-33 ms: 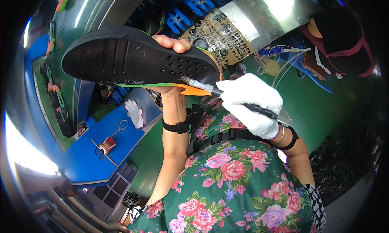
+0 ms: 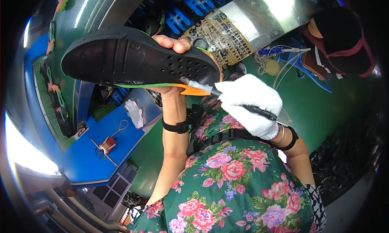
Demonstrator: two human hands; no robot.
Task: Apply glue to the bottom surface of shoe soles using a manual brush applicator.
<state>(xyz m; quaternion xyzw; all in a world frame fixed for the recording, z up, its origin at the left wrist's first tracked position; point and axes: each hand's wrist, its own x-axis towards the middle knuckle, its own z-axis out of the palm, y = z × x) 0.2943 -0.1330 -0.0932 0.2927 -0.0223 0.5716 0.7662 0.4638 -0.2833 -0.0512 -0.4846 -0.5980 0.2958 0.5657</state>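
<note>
My bare left hand [image 2: 173,43] is closed round a black shoe sole [image 2: 121,56], its fingertips curling over the far edge and the rest of the hand mostly hidden behind it. The sole is held up with its broad face toward me, showing grooves and a patch of small round holes. Green and orange material [image 2: 194,90] shows along its near edge. In a white knit glove, my right hand [image 2: 251,105] grips a black-handled brush [image 2: 202,87]. The brush tip, partly wrapped in something translucent, lies against the sole beside the holes.
A metal surface [image 2: 275,14] partly covered with printed brown tape lies beyond the sole, near blue racks [image 2: 198,6]. At left, a blue table [image 2: 91,160] bears a red container [image 2: 107,146] and a white glove [image 2: 134,113]. Another person [image 2: 338,34] is at the far right.
My right hand and the brush have shifted very slightly to the left. The sole and my left hand look practically unmoved.
</note>
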